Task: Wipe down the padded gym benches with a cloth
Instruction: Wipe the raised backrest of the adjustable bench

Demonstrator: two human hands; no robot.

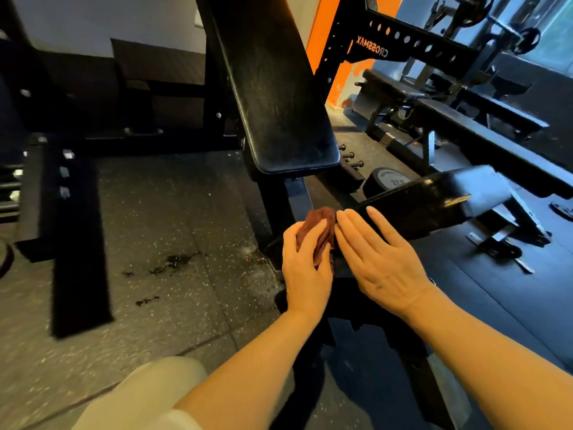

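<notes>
A crumpled rust-brown cloth (319, 231) is gripped in the left hand (305, 271), whose fingers are curled around it, the cloth bunching out above the knuckles. The right hand (376, 259) is held flat just beside it, fingers straight and close together, its fingertips laid against the near end of the seat pad (434, 203). The two hands are nearly touching, with the cloth between them at the narrow end of that pad, above the bench frame (291, 206).

The seat pad is black, glossy and tilted, with a rounded edge on which light is caught. Behind it, the back pad (273, 97) is raised steeply: a long, tapered slab of black vinyl, dulled and faintly streaked, with a rounded lower rim. The frame beneath is of square black steel tube.

The floor (161, 231) is covered in dark speckled rubber tiles, marked by a few dark wet-looking patches. To the right, a flat bench (483, 131) and a black perforated rack (412, 41) are seen, and a weight plate (387, 181) lies low behind the seat pad.
</notes>
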